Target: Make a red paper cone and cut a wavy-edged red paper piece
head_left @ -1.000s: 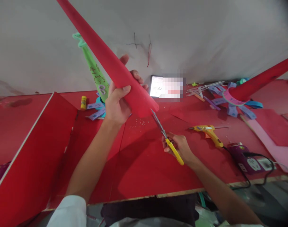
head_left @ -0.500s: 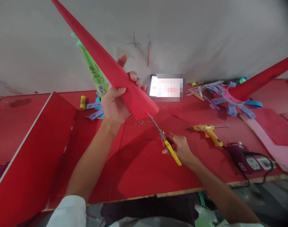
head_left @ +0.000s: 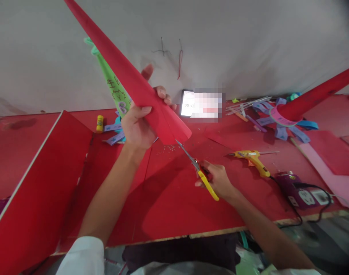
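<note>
A long red paper cone point(head_left: 125, 76) slants from the upper left down to the middle, its wide end lowest. My left hand point(head_left: 141, 126) is wrapped round its lower part, thumb in front and fingers behind. My right hand point(head_left: 216, 177) grips yellow-handled scissors point(head_left: 204, 177), whose tips touch or nearly touch the cone's lower rim. The blades look nearly closed. Behind the red cone stands a green cone point(head_left: 109, 78) with writing on it, partly hidden.
Beyond the hands lie a phone point(head_left: 187, 104), a yellow glue stick point(head_left: 99, 124) and a yellow glue gun point(head_left: 256, 160). To the right are a purple power box point(head_left: 297, 191) and another red cone point(head_left: 312, 95). A red panel point(head_left: 45, 183) rises at left.
The scissor tips have shifted slightly left along the cone's lower rim, with my right hand following a little. My left hand keeps its hold on the cone.
</note>
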Available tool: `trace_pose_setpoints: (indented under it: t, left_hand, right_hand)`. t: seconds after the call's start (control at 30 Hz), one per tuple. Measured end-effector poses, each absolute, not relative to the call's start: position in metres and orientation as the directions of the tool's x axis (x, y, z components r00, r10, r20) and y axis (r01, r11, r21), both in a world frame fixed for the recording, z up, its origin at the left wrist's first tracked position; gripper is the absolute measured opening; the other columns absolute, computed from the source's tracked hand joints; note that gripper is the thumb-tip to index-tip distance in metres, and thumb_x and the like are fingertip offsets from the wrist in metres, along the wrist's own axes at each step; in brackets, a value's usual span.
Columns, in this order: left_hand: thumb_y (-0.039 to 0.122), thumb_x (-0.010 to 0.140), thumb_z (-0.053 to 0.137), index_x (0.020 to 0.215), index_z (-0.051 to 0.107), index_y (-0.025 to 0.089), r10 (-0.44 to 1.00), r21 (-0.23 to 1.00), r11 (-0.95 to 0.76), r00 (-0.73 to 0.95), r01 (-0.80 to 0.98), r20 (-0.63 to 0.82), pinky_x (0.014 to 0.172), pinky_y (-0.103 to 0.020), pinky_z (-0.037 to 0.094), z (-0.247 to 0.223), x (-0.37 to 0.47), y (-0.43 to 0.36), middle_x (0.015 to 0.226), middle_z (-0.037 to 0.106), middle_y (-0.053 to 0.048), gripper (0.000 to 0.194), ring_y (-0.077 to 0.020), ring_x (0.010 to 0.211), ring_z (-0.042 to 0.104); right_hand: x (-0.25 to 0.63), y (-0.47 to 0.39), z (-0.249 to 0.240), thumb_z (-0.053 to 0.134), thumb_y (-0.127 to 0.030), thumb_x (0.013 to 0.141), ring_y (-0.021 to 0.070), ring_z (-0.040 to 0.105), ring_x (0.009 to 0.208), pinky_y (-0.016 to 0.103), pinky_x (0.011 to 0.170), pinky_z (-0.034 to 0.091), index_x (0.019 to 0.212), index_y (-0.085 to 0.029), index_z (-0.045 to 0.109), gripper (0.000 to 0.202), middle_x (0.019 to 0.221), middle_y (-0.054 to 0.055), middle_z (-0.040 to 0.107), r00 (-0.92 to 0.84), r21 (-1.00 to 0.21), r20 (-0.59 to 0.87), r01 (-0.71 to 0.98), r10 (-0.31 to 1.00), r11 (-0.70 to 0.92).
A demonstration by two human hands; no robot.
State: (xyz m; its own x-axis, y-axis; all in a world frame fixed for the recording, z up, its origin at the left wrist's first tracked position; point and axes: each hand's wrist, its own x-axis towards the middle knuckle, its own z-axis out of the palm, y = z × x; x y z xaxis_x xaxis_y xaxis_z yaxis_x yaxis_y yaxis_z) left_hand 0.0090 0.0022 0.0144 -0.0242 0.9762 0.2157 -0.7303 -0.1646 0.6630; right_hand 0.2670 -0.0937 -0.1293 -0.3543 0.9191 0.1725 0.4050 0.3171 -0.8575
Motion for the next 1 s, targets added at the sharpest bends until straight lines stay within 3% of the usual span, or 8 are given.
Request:
trace_pose_setpoints:
  t: [0.13,0.27,0.5,0.8,1.0]
  left_hand:
    - [0.03,0.078,0.087,0.151,0.056,0.046,0.981,0.665,-0.166,-0.053,-0.728,0.186,0.102,-0.041,0.065,0.014,0.011,0.001,0.103,0.073,-0.001,0.081,-0.0292,0.114,0.078]
    - [0.03,0.077,0.088,0.149,0.059,0.044,0.982,0.701,-0.172,-0.061,-0.692,0.181,0.099,-0.044,0.066,0.015,0.015,-0.002,0.11,0.075,-0.003,0.079,-0.0329,0.122,0.075]
    - [0.031,0.077,0.09,0.148,0.06,0.045,0.985,0.723,-0.163,-0.068,-0.672,0.159,0.106,-0.043,0.063,0.022,0.018,-0.007,0.107,0.075,-0.002,0.078,-0.0318,0.125,0.074]
    - [0.038,0.069,0.091,0.152,0.054,0.042,0.933,0.757,-0.291,0.0,-0.585,0.359,0.094,-0.045,0.064,0.018,0.018,0.004,0.102,0.073,-0.003,0.091,-0.0333,0.12,0.073]
    - [0.034,0.068,0.087,0.15,0.058,0.041,0.935,0.756,-0.286,0.003,-0.588,0.356,0.095,-0.047,0.064,0.018,0.018,0.004,0.104,0.073,-0.004,0.087,-0.0348,0.122,0.071]
  right_hand:
    - [0.267,-0.095,-0.128,0.077,-0.078,0.086,0.0151,0.056,0.055,0.027,0.055,0.046,0.098,-0.021,0.069,0.058,0.069,0.001,0.067,-0.357,-0.861,0.16,0.405,0.92,0.307]
    - [0.267,-0.095,-0.131,0.079,-0.075,0.086,0.0152,0.056,0.055,0.028,0.056,0.049,0.099,-0.022,0.069,0.056,0.071,0.001,0.067,-0.337,-0.867,0.149,0.408,0.93,0.287]
    - [0.267,-0.095,-0.134,0.08,-0.073,0.086,0.0163,0.058,0.056,0.03,0.059,0.052,0.093,-0.023,0.065,0.053,0.069,0.0,0.065,-0.316,-0.872,0.158,0.4,0.936,0.282]
    - [0.265,-0.096,-0.131,0.077,-0.071,0.09,0.0148,0.057,0.054,0.027,0.054,0.048,0.091,-0.021,0.065,0.051,0.066,0.0,0.065,-0.311,-0.851,0.154,0.441,0.938,0.286]
    - [0.265,-0.097,-0.133,0.075,-0.071,0.091,0.0149,0.057,0.052,0.026,0.052,0.046,0.093,-0.02,0.068,0.051,0.064,0.0,0.063,-0.3,-0.832,0.171,0.467,0.939,0.301]
